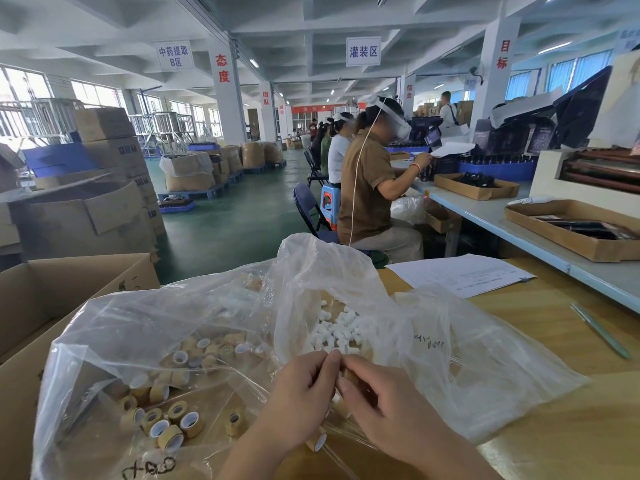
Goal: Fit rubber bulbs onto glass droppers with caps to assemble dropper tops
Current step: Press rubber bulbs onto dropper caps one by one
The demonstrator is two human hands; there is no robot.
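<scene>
The person is working at the join of one dropper top, close over the open plastic bag (214, 317) on the wooden table (554, 427). The right hand (394, 407) is curling its fingers around a tan cap (351, 375), which is showing only as a small brown part between the two hands. The left hand (298, 393) is also curling, and its fingertips are meeting the right fingertips just above this cap. Whether they are pinching a bulb there or only the cap's top, I cannot tell, because the fingers are hiding it. The white rubber bulbs (337, 329) are lying in a heap inside the bag, just beyond the hands, and the loose caps (173, 393) are lying in the bag to the left. One more cap (317, 441) is resting under the left wrist. I am not seeing any glass dropper plainly. In my judgement the step in hand is the pressing of a bulb into the cap. The next move is probably calling for a firm, straight push while the right hand is keeping the cap steady, and then a reach to the heap for a new bulb.
</scene>
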